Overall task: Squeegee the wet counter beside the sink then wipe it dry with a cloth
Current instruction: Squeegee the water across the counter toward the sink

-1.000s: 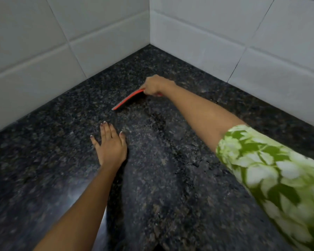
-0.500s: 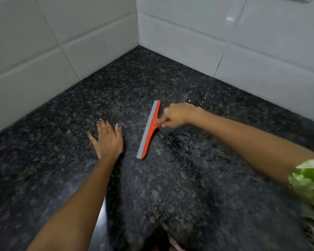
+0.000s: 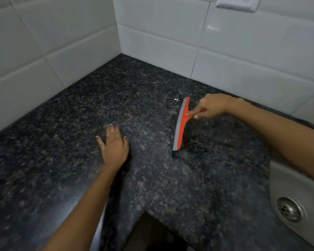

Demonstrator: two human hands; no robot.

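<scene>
The right hand is gripping the squeegee by its orange handle, grip closed round it with the forefinger laid along the neck; the grey blade is lying on the tabletop, running from near the back tiles toward the front edge; a small pool of water is glinting just beside the blade's far tip; the left hand is resting flat on the stone, fingers spread, holding nothing, well apart from the tool; the sink is showing at the lower right, drain in view, with the right forearm crossing above its rim. So this looks to be the squeegee step, still under way; no cloth is showing anywhere. The next move, by my reckoning, is calling for steady downward pressure and a sweep rightward, carrying the water over the rim into the basin; the far tip needs to catch that pool by the wall or it is getting left behind; drying comes only after.
</scene>
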